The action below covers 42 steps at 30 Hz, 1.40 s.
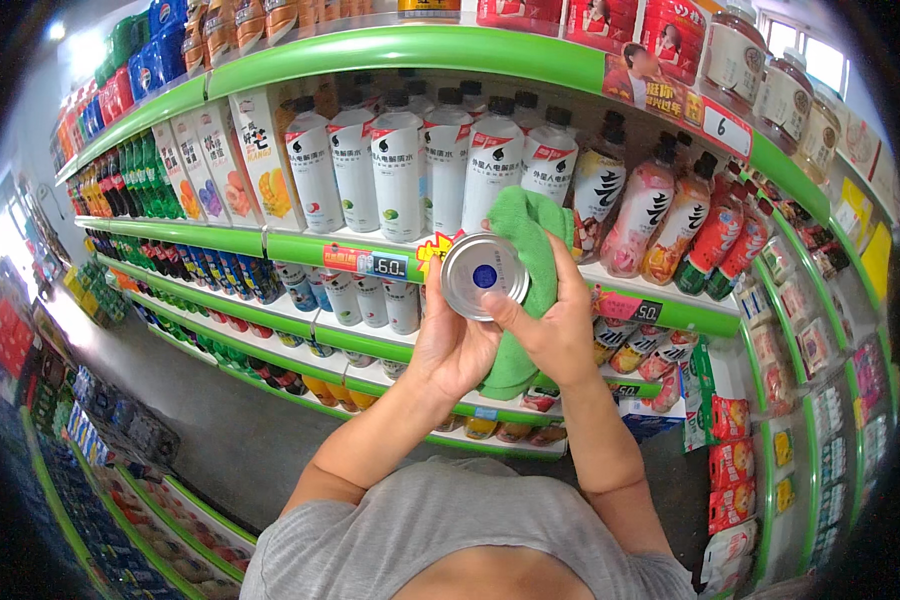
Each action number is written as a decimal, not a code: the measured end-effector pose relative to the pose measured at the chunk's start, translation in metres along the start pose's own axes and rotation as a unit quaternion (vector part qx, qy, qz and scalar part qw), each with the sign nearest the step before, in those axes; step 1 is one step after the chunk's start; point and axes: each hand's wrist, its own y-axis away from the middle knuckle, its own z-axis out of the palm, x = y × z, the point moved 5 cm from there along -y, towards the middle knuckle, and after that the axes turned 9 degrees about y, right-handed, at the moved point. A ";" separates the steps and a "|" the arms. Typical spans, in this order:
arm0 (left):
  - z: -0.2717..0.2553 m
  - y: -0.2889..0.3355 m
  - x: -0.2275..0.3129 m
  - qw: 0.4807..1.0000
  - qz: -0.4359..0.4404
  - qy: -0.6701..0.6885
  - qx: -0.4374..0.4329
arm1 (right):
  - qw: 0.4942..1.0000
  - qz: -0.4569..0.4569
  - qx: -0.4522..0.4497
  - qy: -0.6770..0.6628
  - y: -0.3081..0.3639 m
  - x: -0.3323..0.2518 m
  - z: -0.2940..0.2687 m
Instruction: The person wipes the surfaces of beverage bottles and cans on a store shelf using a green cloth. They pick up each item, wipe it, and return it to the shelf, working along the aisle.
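In front of my chest, a metal can is tilted so its round silver end, marked with a blue disc, faces me. My left hand is wrapped round the can from the left and below. A green cloth hangs from my right hand, draped along the can's right side. My right thumb presses on the can's rim. White bottles with dark caps stand on the shelf just behind the cloth. The can's side is mostly hidden by my hands and the cloth.
Green-edged shelves curve across in front, stocked with drinks. Juice cartons stand at the left, pink and orange bottles at the right. Red packets hang at the lower right. Another shelf unit runs along the lower left, beside the grey floor.
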 end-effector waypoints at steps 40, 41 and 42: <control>-0.013 0.006 -0.003 0.984 -0.095 0.152 -0.023 | 0.986 -0.090 -0.092 0.105 -0.042 -0.028 -0.007; -0.014 0.006 -0.002 0.984 -0.090 0.152 -0.017 | 0.987 -0.088 -0.093 0.101 -0.042 -0.028 -0.007; -0.015 0.006 -0.001 0.985 -0.085 0.152 -0.010 | 0.987 -0.086 -0.094 0.097 -0.042 -0.028 -0.007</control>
